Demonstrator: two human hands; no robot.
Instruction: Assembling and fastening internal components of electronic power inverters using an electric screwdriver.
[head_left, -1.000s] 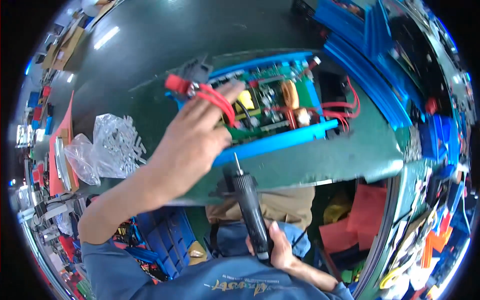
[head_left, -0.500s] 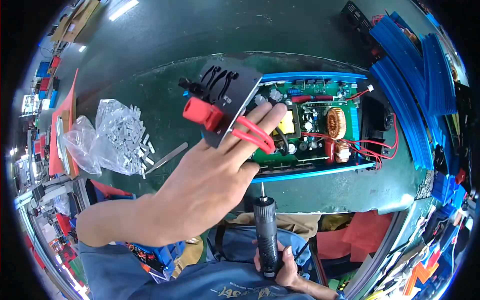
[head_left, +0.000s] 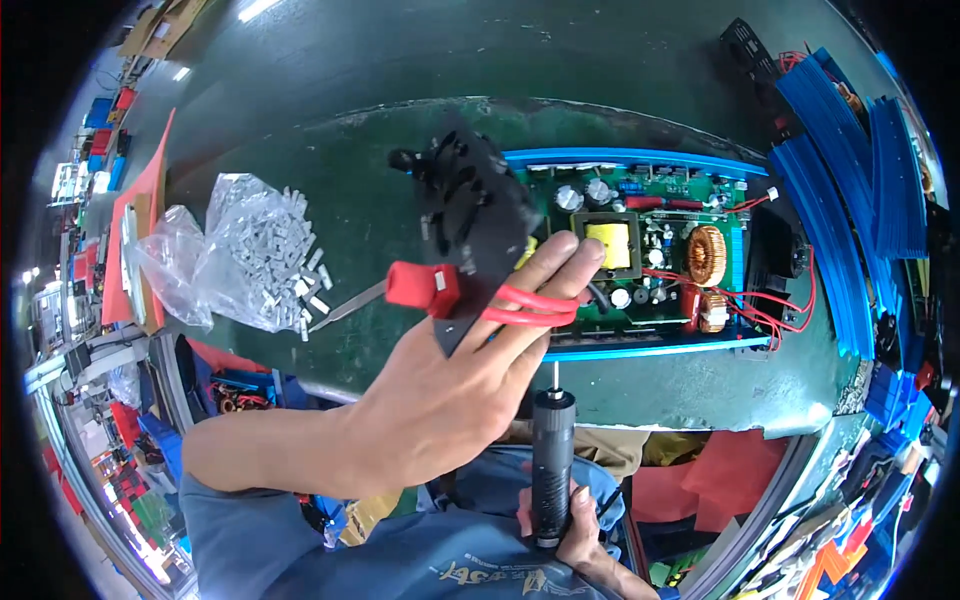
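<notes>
A black end panel [head_left: 487,215] stands tilted at the left end of an open blue case [head_left: 640,347]. My left hand [head_left: 440,390] grips this panel, two fingers stretched out past it over the green circuit board [head_left: 660,205]. Thick red wires [head_left: 535,308] cross those fingers, and a red block [head_left: 425,288] sticks out of the panel's outer face. Held upright in my right hand [head_left: 580,530] is a black electric screwdriver [head_left: 553,440]. Its bit points at the case's near blue edge, close below my left fingertips; whether it touches a screw cannot be seen.
Left on the green bench lies a clear bag [head_left: 235,240] spilling small grey metal pieces [head_left: 290,265], with tweezers [head_left: 350,305] beside it. A black fan part [head_left: 775,250] on red wires sits at the case's right end. Blue metal housings [head_left: 815,240] are stacked further right.
The black end panel has turned and tilted in my left hand, its printed face now more edge-on. The screwdriver stays upright at the near edge. My view has shifted slightly.
</notes>
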